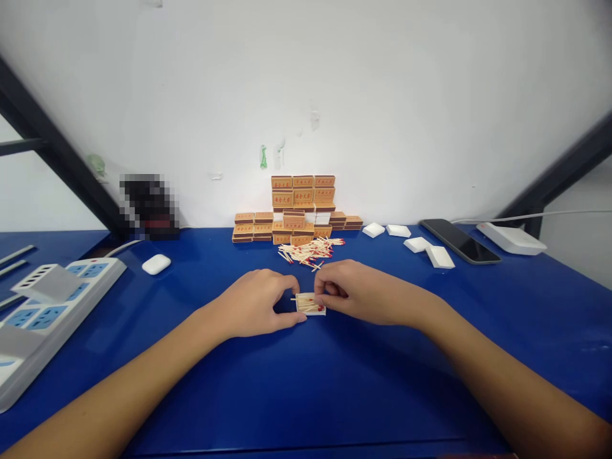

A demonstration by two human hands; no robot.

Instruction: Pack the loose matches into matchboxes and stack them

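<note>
A small white matchbox tray [311, 313] lies on the blue table, holding several matches [307, 305] with red heads mostly toward the right. My left hand [255, 303] has its thumb at the tray's near edge and its index finger at the far edge, gripping the left end. Over the tray's right part, my right hand [358, 290] pinches at a match; its other fingers are curled in. One matchstick pokes out past the tray's left edge. Just beyond the hands is a loose pile of matches [306, 250], heads pointing various ways.
Stacked orange matchboxes [293, 197] stand against the wall behind the pile. Several white trays [440, 257], a phone [459, 241] and a white device [510, 239] lie at right. A white earbud case [156, 264] and a power strip [62, 306] are at left.
</note>
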